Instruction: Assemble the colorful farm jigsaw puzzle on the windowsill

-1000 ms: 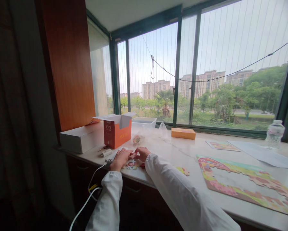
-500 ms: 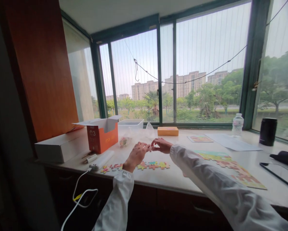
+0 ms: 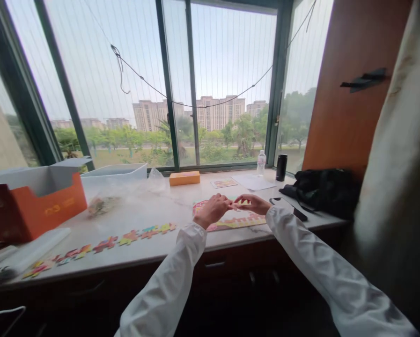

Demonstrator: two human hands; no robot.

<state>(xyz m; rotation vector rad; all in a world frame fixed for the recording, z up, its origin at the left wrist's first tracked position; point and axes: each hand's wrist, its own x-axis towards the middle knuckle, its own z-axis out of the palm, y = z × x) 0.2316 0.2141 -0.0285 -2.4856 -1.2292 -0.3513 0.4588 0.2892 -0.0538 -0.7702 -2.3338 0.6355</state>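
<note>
My left hand and my right hand meet fingertip to fingertip above a partly assembled jigsaw puzzle. Between them they pinch a small pale jigsaw piece, mostly covered by the fingers. Both hands are closed, and part of the puzzle is hidden behind them. To their left, a row of loose jigsaw pieces lies along the front of the white counter.
An orange box, a picture card, white paper, a water bottle and a black cup stand toward the window. At left are an open carton and a white tub; at right, a phone and black bag.
The view has turned right. My hands, still together on the piece, have moved right from behind the row of loose pieces to over the partly assembled puzzle.
</note>
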